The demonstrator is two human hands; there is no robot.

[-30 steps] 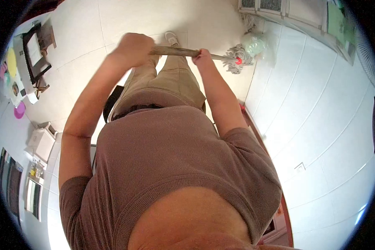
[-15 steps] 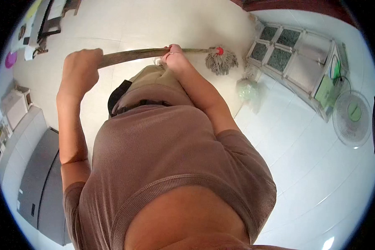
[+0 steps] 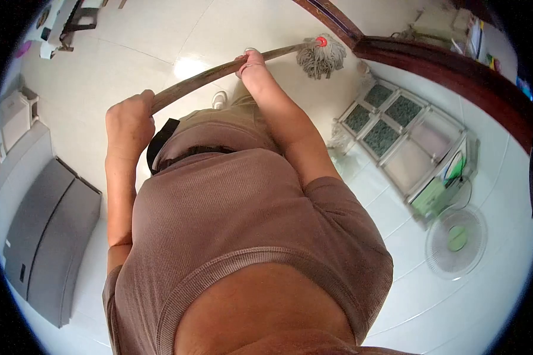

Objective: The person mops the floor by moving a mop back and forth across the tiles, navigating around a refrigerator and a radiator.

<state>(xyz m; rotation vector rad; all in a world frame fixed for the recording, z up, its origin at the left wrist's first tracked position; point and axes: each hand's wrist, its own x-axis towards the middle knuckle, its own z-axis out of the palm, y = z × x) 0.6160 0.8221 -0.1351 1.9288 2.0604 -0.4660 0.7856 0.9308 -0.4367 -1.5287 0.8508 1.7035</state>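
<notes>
"What was the floor like?"

"Pale tile (image 3: 142,29), with a bright reflection (image 3: 189,68) ahead, between the left hand (image 3: 130,121) and the right hand (image 3: 253,64)."

"And leftward?"

"A tall grey fridge-like unit (image 3: 53,236) stood left of the left hand and nearer the body. A dark stool (image 3: 80,22) was farther ahead."

"Right of the right hand?"

"A cabinet (image 3: 404,133) with dark speckled and paler panels, a green-centred round fan (image 3: 456,242) near it, and white tiled wall (image 3: 397,260). A dark reddish-brown frame (image 3: 444,71) ran beyond the cabinet."
</notes>
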